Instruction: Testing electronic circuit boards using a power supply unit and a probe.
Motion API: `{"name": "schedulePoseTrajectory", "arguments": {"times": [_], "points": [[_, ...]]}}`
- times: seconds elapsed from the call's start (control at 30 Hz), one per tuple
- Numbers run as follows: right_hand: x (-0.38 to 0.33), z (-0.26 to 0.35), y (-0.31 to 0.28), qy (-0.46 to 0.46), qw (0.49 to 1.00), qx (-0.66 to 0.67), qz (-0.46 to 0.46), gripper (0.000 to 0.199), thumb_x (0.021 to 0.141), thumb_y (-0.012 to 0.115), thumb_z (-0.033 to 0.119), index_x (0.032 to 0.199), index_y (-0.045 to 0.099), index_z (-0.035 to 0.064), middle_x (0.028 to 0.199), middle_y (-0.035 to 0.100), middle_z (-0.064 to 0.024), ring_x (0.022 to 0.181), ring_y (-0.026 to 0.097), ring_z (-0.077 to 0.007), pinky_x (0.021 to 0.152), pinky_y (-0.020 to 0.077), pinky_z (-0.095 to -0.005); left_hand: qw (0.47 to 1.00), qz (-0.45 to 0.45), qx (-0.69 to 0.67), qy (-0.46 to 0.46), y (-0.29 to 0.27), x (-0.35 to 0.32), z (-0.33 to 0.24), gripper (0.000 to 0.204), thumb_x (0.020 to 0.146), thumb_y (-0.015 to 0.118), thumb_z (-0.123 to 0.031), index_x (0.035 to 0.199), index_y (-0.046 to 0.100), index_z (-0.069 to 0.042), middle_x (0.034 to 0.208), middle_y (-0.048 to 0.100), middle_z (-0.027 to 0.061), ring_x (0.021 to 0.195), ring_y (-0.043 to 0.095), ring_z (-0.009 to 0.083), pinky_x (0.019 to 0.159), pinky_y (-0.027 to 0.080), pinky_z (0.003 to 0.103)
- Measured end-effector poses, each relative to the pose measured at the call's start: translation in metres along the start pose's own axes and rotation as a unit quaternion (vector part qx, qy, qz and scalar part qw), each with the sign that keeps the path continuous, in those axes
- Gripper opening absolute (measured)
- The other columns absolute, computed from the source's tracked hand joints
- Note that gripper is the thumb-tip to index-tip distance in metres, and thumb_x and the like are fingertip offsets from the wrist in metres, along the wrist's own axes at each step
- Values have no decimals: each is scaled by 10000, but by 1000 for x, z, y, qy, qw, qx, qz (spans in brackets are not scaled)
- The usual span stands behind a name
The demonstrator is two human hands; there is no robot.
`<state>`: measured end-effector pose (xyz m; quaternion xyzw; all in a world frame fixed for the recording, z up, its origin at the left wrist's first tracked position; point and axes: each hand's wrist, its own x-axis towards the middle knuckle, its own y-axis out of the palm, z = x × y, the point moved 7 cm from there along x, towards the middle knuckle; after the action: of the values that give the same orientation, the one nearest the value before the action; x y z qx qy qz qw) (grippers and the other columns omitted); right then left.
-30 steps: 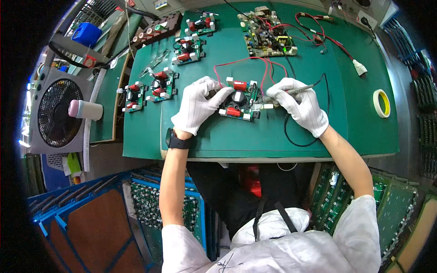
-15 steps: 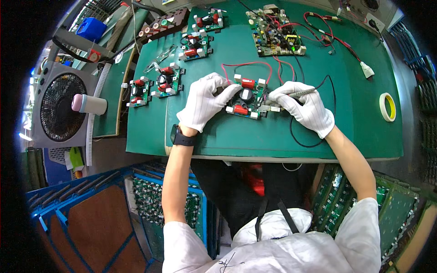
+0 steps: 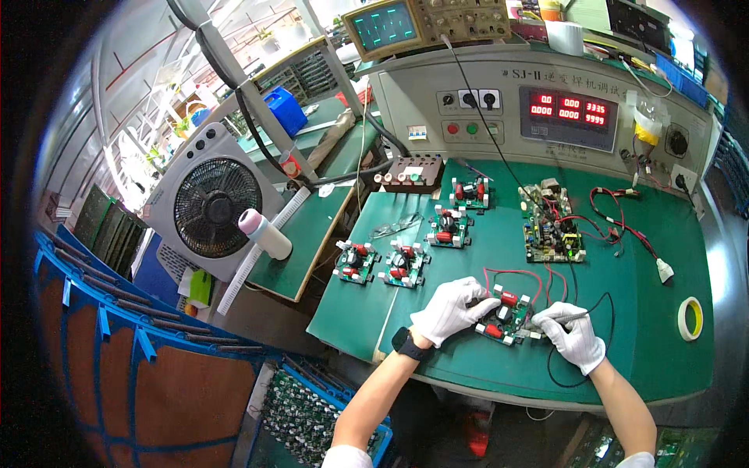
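Note:
White-gloved, my left hand (image 3: 451, 310) is closed at the left edge of a small green circuit board (image 3: 505, 316) with red and white components. A red wire (image 3: 515, 271) arches over the board and ends in its fingertips; the exact tip is hidden. My right hand (image 3: 573, 337), also gloved, grips a thin grey test probe (image 3: 576, 316) at the board's right edge. A black cable (image 3: 611, 320) loops beside that hand. Behind, a larger circuit board (image 3: 552, 226) lies flat with red and black wires running from it.
Several similar small boards (image 3: 404, 264) lie left and behind on the green table (image 3: 663, 374). A tape roll (image 3: 690, 319) and a white connector (image 3: 665, 271) are at right. An instrument panel (image 3: 569, 117) with red digits and an oscilloscope (image 3: 382, 30) stand at the back. A fan (image 3: 218, 207) and a bottle (image 3: 265, 234) are at left.
The view has tilted up and turned left, bringing the panel and oscilloscope in. Both hands keep nearly the same hold at the small board.

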<state>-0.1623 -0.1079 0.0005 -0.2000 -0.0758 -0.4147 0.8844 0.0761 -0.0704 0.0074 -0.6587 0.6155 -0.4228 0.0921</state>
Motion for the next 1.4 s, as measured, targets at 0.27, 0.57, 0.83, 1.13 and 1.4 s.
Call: {"name": "schedulePoseTrajectory", "arguments": {"times": [0.27,0.57,0.83,1.13,1.4], "points": [[4,-6,0,23,1000,16,-11,154,1014,682,125,1032,745,-14,929,746,-88,850,705,-149,772,564,-309,1000,-25,-13,13,0,1,1,247,879,860,-231,819,714,-41,729,635,134,629,638,273,575,497,368],[52,30,-48,10,976,112,-184,253,1068,637,210,1198,695,2,1077,752,-89,978,700,-138,880,523,-278,999,24,-2,-27,-9,5,9,233,934,794,-261,893,767,-33,790,689,155,693,652,321,630,503,389],[93,32,22,-47,997,-52,-18,224,1005,710,178,1044,703,-43,968,743,-164,856,744,-212,790,568,-310,997,44,23,-66,-1,-10,4,175,928,752,-219,1014,766,-67,830,684,137,690,643,303,647,518,401],[96,25,40,-101,981,-162,29,202,961,719,146,1053,714,-34,975,695,-177,810,697,-297,723,554,-368,1000,8,22,-8,-8,-5,12,185,916,778,-207,945,725,-32,806,666,148,658,608,291,637,495,383],[94,33,41,-29,994,-107,17,119,975,707,86,985,675,-29,901,669,-129,790,661,-192,735,524,-335,999,26,7,-40,-11,-5,8,156,902,784,-173,893,691,-47,830,679,196,775,689,389,696,552,436]]}}
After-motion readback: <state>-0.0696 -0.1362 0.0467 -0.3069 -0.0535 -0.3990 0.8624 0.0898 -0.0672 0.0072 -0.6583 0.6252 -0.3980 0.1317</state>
